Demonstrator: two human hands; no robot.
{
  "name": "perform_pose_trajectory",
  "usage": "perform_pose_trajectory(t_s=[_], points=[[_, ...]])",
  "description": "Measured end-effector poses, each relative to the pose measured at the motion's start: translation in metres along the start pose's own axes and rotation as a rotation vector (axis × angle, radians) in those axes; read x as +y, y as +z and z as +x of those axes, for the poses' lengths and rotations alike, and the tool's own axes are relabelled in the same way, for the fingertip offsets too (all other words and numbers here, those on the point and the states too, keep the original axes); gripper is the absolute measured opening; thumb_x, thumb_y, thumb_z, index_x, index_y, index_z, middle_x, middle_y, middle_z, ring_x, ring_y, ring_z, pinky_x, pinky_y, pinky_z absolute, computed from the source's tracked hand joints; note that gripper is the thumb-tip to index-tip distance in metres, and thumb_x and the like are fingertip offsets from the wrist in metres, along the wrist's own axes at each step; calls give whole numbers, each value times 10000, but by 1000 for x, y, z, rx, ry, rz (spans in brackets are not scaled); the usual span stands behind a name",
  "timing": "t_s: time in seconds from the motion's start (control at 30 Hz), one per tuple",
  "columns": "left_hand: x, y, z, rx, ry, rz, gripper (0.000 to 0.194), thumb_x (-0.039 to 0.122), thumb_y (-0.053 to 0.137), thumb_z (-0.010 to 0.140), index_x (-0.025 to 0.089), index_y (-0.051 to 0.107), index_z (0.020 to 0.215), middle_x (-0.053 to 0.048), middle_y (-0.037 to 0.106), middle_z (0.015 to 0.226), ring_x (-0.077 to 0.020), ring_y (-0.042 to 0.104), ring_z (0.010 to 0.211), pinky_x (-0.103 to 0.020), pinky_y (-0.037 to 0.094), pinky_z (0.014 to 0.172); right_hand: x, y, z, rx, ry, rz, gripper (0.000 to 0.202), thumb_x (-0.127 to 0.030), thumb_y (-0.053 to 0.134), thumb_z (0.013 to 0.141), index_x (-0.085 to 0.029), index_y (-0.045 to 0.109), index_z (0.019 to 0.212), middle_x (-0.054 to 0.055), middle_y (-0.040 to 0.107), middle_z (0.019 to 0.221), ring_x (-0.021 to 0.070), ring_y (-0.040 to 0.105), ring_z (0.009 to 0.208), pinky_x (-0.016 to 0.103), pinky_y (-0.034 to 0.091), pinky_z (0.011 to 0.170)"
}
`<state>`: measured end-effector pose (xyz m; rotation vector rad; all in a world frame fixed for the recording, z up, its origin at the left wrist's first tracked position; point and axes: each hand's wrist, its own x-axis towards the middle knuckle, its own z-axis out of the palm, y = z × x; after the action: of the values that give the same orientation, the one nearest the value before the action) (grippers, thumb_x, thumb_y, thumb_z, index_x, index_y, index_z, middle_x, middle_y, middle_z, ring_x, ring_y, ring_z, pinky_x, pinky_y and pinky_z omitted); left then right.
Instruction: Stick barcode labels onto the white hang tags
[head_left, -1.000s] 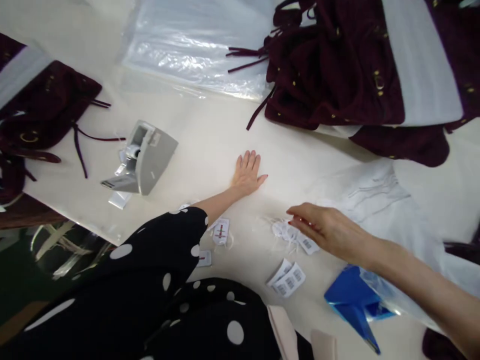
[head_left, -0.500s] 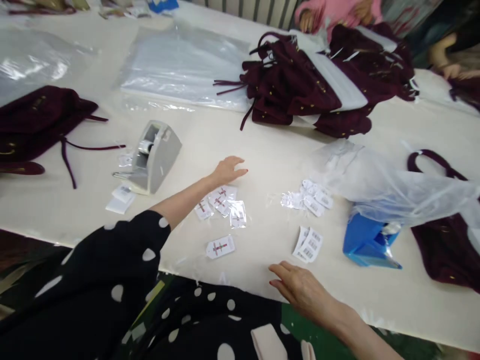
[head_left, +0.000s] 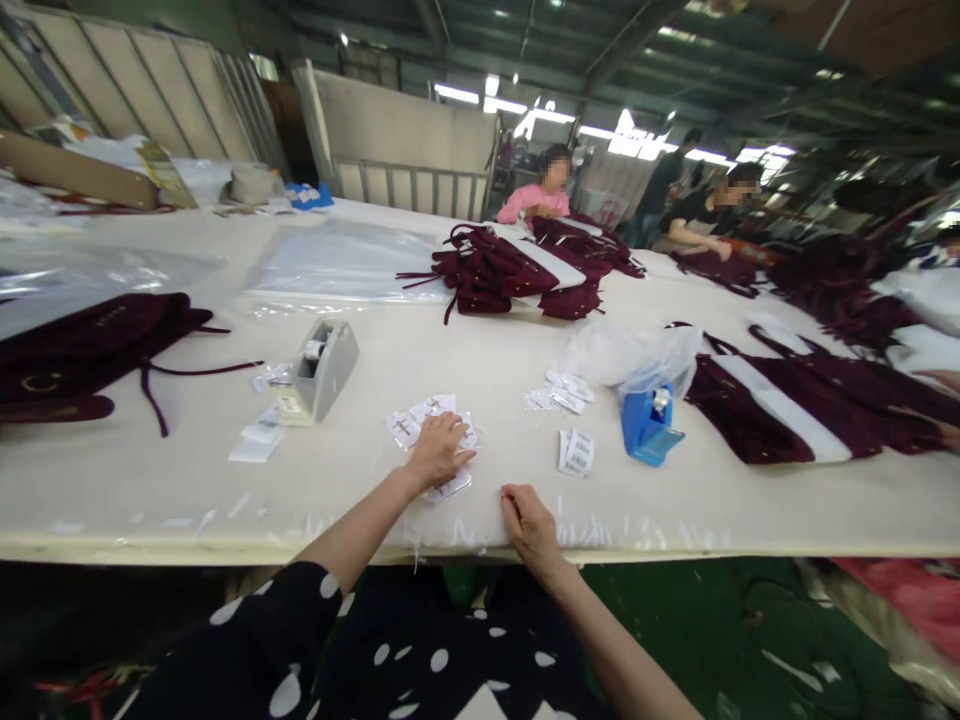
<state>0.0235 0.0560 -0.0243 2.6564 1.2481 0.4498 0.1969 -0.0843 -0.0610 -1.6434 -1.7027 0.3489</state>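
Observation:
My left hand [head_left: 439,450] lies over a small group of white paper tags [head_left: 405,428] with a reddish cross-shaped print, some in clear plastic. Its fingers are stretched out flat on them. One tag [head_left: 451,487] shows partly from under the palm. At the table's front edge, my right hand [head_left: 531,522] rests with its fingers curled in, and nothing shows in it. Beyond it lie barcode sticker sheets [head_left: 576,453] and a pile of white tags [head_left: 562,390].
A grey tape dispenser [head_left: 330,375] stands left, with white labels [head_left: 259,432] beside it. To the right is a blue dispenser [head_left: 649,425]. Dark maroon bags [head_left: 510,265] lie at the back, left and right, near clear plastic sheets [head_left: 345,260]. Co-workers stand across the table.
The view has tilted up. My left hand has come back toward me onto the tags. My right hand has moved in slightly, its fingers now curled.

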Motion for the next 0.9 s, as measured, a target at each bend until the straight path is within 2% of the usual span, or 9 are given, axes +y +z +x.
perform_pose_trajectory(t_s=[0.1, 0.2, 0.37, 0.53, 0.67, 0.77, 0.9], points=[[19, 7, 6, 3, 13, 18, 380, 436, 584, 737, 171, 568, 1010, -113, 547, 1109, -267, 437, 1086, -421, 304, 916, -1, 4, -4, 34, -37, -79, 232, -201, 351, 873, -194, 557, 979, 70, 584, 889, 170, 576, 837, 291, 457, 779], [27, 14, 13, -16, 15, 19, 212, 336, 526, 798, 152, 595, 878, -117, 575, 1000, -259, 462, 1021, -420, 299, 873, -4, 4, -5, 45, -49, -120, 238, -190, 350, 875, -185, 562, 983, 74, 583, 887, 170, 577, 835, 292, 461, 777], [24, 20, 23, -56, 24, -50, 172, 198, 425, 837, 143, 586, 814, -112, 588, 921, -234, 486, 951, -397, 301, 831, -7, 2, -4, 45, -57, -136, 238, -160, 371, 854, -202, 561, 991, 68, 590, 887, 169, 582, 829, 281, 469, 768], [21, 19, 23, -71, -25, -238, 118, 280, 534, 776, 169, 567, 795, -86, 576, 938, -243, 466, 975, -402, 290, 855, -6, 5, -4, 35, -60, -178, 287, -106, 382, 810, -210, 550, 1019, 72, 590, 896, 183, 581, 846, 292, 473, 766], [26, 24, 25, -47, -160, -473, 50, 218, 533, 751, 176, 550, 728, -81, 582, 942, -251, 450, 1022, -428, 266, 897, -6, 5, -4, 12, -55, -186, 298, -97, 387, 789, -203, 564, 1004, 77, 585, 891, 188, 575, 844, 296, 473, 766], [27, 25, 35, -19, -315, -717, 92, 196, 527, 723, 172, 519, 635, -59, 602, 811, -233, 501, 945, -410, 321, 866, -9, 2, -3, 10, 6, -77, 287, -121, 393, 794, -205, 581, 994, 79, 587, 907, 188, 565, 853, 305, 458, 787], [14, 5, 52, 40, -536, -1131, 127, 267, 496, 743, 169, 498, 662, -29, 612, 694, -162, 572, 720, -333, 429, 721, -13, -5, 2, 31, 328, 372, 155, -236, 500, 768, -223, 626, 857, 46, 597, 875, 188, 545, 851, 327, 412, 843]])
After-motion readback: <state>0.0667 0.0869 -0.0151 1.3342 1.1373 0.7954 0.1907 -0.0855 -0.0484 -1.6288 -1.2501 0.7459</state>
